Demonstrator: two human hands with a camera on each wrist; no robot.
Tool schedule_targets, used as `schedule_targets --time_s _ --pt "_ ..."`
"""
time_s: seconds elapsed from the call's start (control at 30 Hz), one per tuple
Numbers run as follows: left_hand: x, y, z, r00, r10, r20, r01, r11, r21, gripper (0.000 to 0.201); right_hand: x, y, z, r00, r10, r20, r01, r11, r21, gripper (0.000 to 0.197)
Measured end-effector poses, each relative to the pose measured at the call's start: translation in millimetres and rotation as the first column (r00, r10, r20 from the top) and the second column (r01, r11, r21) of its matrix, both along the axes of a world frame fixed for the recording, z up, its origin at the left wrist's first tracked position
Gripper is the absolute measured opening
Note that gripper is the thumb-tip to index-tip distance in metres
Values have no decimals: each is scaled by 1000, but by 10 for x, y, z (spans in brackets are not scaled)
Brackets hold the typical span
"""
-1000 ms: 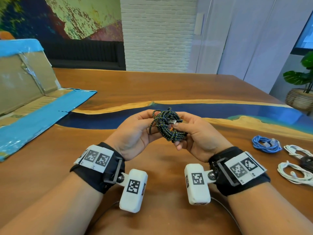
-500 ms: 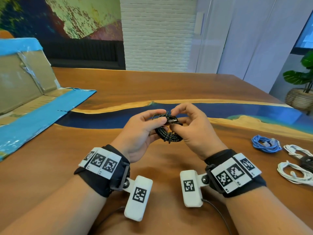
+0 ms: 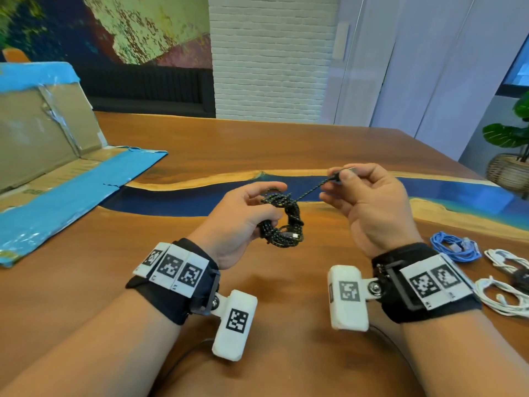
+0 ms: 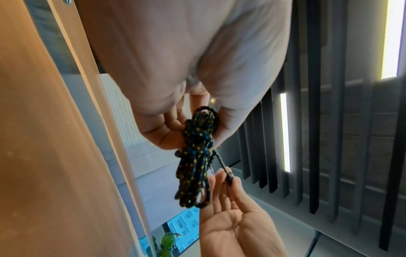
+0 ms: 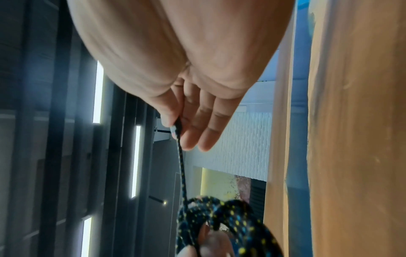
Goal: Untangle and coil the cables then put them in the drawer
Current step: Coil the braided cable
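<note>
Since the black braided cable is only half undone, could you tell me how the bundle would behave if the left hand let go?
The black braided cable looks floppy: its loops sag below the left hand. Released, it would probably dangle from the plug end the right hand pinches, perhaps unwinding. It seems light, since few fingers carry it.

Black cable (image 3: 282, 222) w/ yellow & blue flecks; blue cable (image 3: 455, 249), white cables (image 3: 503, 299); brown table (image 3: 286, 144) w/ blue streak.
</note>
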State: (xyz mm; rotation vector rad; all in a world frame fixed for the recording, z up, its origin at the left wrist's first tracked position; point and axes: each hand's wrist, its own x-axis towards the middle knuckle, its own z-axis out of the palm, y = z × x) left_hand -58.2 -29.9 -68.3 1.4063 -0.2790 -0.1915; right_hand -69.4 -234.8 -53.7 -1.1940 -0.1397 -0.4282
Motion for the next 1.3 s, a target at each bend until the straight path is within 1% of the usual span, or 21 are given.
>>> schedule_targets --time_s 0.03,0.1,0.17,0.23,0.33,0.4,0.47,0.6,0.67,0.73,0.83,0.87,0.9,0.97,1.03,1.13,1.2,1.23,1.3 --pt "-20 -23 1 1000 -24 0 24 999 21 39 11 -19 3 1000 -5 -3 5 999 50 15" --pt "-56 -60 -5 996 -85 -11 86 995 46 34 42 -21 -30 999 -35 -21 37 995 96 15" --pt "-70 -49 -4 990 -142 -24 143 989 42 29 69 -10 -88 997 -40 -61 45 995 86 14" --pt "-66 -9 5 986 -166 -34 165 986 -16 25 74 0 -152 989 7 -150 -3 1000 27 11" --pt "-52 13 30 988 -148 -34 141 977 -158 23 59 75 -241 963 61 -261 -102 984 -144 18" --pt "-48 -3 29 992 -127 -24 119 970 -210 22 38 182 -265 958 89 -272 -152 963 -222 11" --pt "-37 -18 19 995 -97 -22 89 966 -242 21 13 282 -274 955 129 -266 -189 959 -212 7" --pt "-12 -29 4 999 -35 -7 32 965 -261 18 -14 355 -275 951 213 -225 -253 953 -167 12" --pt "3 -29 -1 1000 -17 2 17 968 -251 19 -24 357 -259 945 236 -225 -273 950 -150 17" --pt "21 -24 -10 1000 -5 8 7 971 -239 20 -37 355 -227 929 272 -251 -303 949 -93 26" --pt "42 -7 -10 999 21 36 -13 978 -210 22 -60 335 -181 886 367 -282 -342 930 134 33" --pt "45 3 -8 998 29 52 -18 981 -193 22 -65 329 -178 879 383 -284 -351 923 161 32" --pt "49 14 -7 997 36 73 -23 986 -167 22 -66 326 -181 878 381 -288 -358 924 131 30" --pt "47 30 -9 992 38 119 -26 995 -99 24 -70 334 -206 892 348 -288 -360 933 15 29" --pt "48 45 -15 986 38 162 -33 999 -34 26 -62 345 -229 903 316 -291 -339 940 -33 29" --pt "69 67 -22 979 65 191 -66 998 -1 32 -67 378 -240 927 252 -276 -271 962 -33 16" --pt "97 78 -36 977 77 201 -86 996 36 37 -72 414 -238 945 198 -260 -211 977 -19 11" --pt "103 78 -42 974 88 211 -105 992 71 38 -73 429 -238 953 174 -246 -182 983 -10 11" --pt "116 65 -64 970 120 210 -150 980 132 32 -69 449 -238 959 150 -242 -150 989 20 19"
